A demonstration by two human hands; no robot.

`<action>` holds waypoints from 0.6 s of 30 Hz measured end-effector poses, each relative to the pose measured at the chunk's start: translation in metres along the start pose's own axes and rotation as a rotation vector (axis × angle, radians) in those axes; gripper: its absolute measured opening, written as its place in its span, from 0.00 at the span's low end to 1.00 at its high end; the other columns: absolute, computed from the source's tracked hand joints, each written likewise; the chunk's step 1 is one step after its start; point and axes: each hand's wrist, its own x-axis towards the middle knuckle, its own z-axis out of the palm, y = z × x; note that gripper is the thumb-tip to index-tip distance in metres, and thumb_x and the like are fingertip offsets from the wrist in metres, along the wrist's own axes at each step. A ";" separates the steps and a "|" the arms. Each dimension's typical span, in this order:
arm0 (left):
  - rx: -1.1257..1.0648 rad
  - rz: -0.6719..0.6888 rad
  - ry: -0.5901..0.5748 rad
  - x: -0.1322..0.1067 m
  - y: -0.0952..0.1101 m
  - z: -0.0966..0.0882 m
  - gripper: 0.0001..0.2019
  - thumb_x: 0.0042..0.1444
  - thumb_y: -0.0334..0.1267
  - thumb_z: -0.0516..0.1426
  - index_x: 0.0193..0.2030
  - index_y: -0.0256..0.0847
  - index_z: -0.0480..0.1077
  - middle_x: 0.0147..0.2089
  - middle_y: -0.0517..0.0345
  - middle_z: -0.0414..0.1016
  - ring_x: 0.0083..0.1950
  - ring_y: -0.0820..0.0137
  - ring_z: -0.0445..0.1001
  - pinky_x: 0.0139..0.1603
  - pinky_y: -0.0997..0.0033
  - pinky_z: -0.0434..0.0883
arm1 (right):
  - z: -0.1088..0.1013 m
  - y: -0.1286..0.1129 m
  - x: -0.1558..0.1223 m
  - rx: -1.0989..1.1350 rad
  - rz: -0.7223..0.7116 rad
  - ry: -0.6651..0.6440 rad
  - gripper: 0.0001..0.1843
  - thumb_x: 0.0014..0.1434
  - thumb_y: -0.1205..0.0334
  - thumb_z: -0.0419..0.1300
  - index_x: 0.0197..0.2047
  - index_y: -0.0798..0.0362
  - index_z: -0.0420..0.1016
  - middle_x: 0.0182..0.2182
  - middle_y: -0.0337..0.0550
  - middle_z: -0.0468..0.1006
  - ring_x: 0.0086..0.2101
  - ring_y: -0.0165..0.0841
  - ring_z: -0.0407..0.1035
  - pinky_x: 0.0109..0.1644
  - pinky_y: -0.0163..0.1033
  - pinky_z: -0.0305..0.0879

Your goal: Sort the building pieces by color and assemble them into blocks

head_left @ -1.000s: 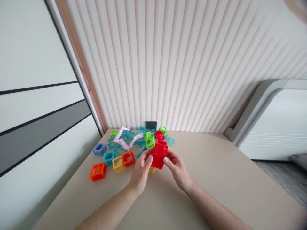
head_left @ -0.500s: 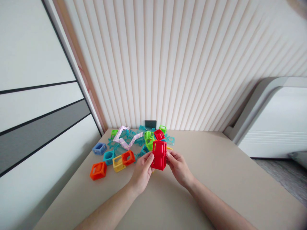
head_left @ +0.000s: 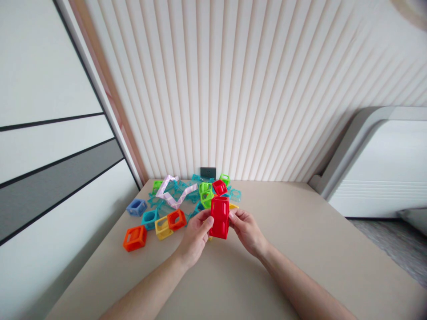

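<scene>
A tall red piece (head_left: 219,218), which looks like two hollow plastic cube blocks joined end to end, is held upright above the table. My left hand (head_left: 196,231) pinches its left side, thumb in front and fingers behind. On the other side, my right hand (head_left: 246,230) grips the right edge between thumb and fingers. Just behind the red piece lie green cube blocks (head_left: 207,198) and a single red cube block (head_left: 219,187). Some yellow shows behind and below my hands, mostly hidden.
Left of my hands sit an orange block (head_left: 134,238), a yellow block (head_left: 163,228), a teal block (head_left: 150,219) and a blue block (head_left: 136,207). A pale pink zigzag strip (head_left: 176,195) rests on translucent teal frames. A dark socket (head_left: 208,173) stands by the ribbed wall (head_left: 213,89).
The red piece has turned slightly, so its front face now looks narrower and more solid. Both hands keep their hold. The whole view has shifted a little.
</scene>
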 end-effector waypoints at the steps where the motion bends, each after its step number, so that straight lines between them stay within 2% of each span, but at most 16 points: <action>1: 0.007 0.005 -0.006 0.000 -0.001 -0.001 0.18 0.56 0.46 0.66 0.49 0.39 0.75 0.49 0.48 0.82 0.52 0.61 0.80 0.51 0.65 0.76 | -0.001 0.000 0.000 -0.013 -0.004 -0.001 0.19 0.56 0.45 0.70 0.28 0.54 0.77 0.25 0.39 0.78 0.27 0.30 0.67 0.37 0.36 0.64; 4: 0.026 0.019 -0.001 0.000 -0.002 -0.003 0.17 0.58 0.46 0.65 0.50 0.40 0.74 0.50 0.48 0.81 0.53 0.61 0.79 0.51 0.64 0.75 | -0.001 0.000 0.000 -0.075 -0.031 -0.006 0.19 0.58 0.44 0.67 0.31 0.54 0.78 0.27 0.40 0.79 0.28 0.31 0.68 0.38 0.38 0.65; 7: 0.042 0.029 0.022 0.000 -0.003 -0.004 0.18 0.58 0.46 0.65 0.51 0.40 0.73 0.51 0.47 0.80 0.52 0.61 0.79 0.52 0.63 0.75 | 0.001 -0.001 -0.002 -0.134 -0.052 -0.047 0.21 0.61 0.42 0.63 0.41 0.53 0.82 0.31 0.43 0.80 0.31 0.33 0.70 0.41 0.40 0.66; 10: 0.073 0.035 0.054 0.001 -0.005 -0.005 0.20 0.56 0.46 0.66 0.52 0.39 0.73 0.52 0.46 0.80 0.50 0.61 0.80 0.51 0.62 0.75 | 0.002 -0.003 -0.003 -0.148 -0.061 -0.083 0.23 0.60 0.42 0.64 0.48 0.52 0.82 0.35 0.44 0.81 0.32 0.35 0.71 0.42 0.41 0.67; 18: 0.071 0.047 0.070 0.000 -0.007 -0.003 0.19 0.56 0.46 0.66 0.50 0.39 0.74 0.50 0.48 0.80 0.48 0.63 0.80 0.50 0.64 0.75 | 0.003 -0.008 -0.003 -0.208 -0.089 -0.083 0.22 0.60 0.43 0.65 0.47 0.51 0.83 0.35 0.42 0.82 0.32 0.34 0.70 0.41 0.40 0.67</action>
